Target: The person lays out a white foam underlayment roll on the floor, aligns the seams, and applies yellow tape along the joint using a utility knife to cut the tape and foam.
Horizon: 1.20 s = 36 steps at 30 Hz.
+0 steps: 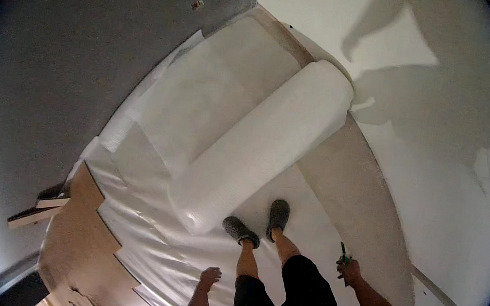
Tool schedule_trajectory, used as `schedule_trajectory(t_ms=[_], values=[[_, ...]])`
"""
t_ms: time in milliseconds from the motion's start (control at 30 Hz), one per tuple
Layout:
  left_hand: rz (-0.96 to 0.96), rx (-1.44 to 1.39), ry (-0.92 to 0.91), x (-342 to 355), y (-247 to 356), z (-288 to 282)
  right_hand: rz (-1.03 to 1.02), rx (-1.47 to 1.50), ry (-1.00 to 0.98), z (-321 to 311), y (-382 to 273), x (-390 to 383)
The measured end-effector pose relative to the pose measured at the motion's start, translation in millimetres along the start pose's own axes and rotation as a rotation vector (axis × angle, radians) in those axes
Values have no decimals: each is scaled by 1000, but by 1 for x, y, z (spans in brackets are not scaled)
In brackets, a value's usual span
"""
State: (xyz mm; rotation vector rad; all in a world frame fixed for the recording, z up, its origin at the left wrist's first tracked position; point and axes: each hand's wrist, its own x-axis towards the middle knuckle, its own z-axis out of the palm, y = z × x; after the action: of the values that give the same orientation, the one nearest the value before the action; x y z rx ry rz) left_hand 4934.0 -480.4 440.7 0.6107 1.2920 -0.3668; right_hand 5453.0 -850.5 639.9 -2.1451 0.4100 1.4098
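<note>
In my right hand (348, 270) is a slim green utility knife (343, 252), pointing away from me; its fine details are too small to make out. My left hand (210, 277) hangs beside my left leg with nothing in it, its fingers loosely bent and apart. Ahead of my feet lies a big roll of white foam sheeting (272, 138), slanting from near left to far right. Its far end is close to the white wall. White sheeting (148, 183) covers the floor under and around the roll, with wrinkles on the left.
Wood-look floor planks (88, 219) with a stepped edge lie at the left. Two short boards (39, 212) rest by the grey wall (84, 57). Bare beige floor (360, 174) runs along the white wall (437, 197) on the right. I stand on the sheeting in dark clogs (278, 214).
</note>
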Motion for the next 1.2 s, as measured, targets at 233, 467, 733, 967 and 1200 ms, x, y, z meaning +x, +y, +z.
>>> schedule_trajectory(t_ms=[233,467,733,967,1200], values=[[-55,-74,194,-251,33,-7,-141,200,-11,33,-82,14],[-145,-263,-88,-325,-30,-124,-278,169,151,60,-115,-21],[87,46,64,-323,15,-325,-331,86,314,221,-149,-156],[527,773,474,-374,296,-607,-259,39,170,421,-190,-238],[761,296,307,-377,475,-474,-210,32,123,469,-203,-265]])
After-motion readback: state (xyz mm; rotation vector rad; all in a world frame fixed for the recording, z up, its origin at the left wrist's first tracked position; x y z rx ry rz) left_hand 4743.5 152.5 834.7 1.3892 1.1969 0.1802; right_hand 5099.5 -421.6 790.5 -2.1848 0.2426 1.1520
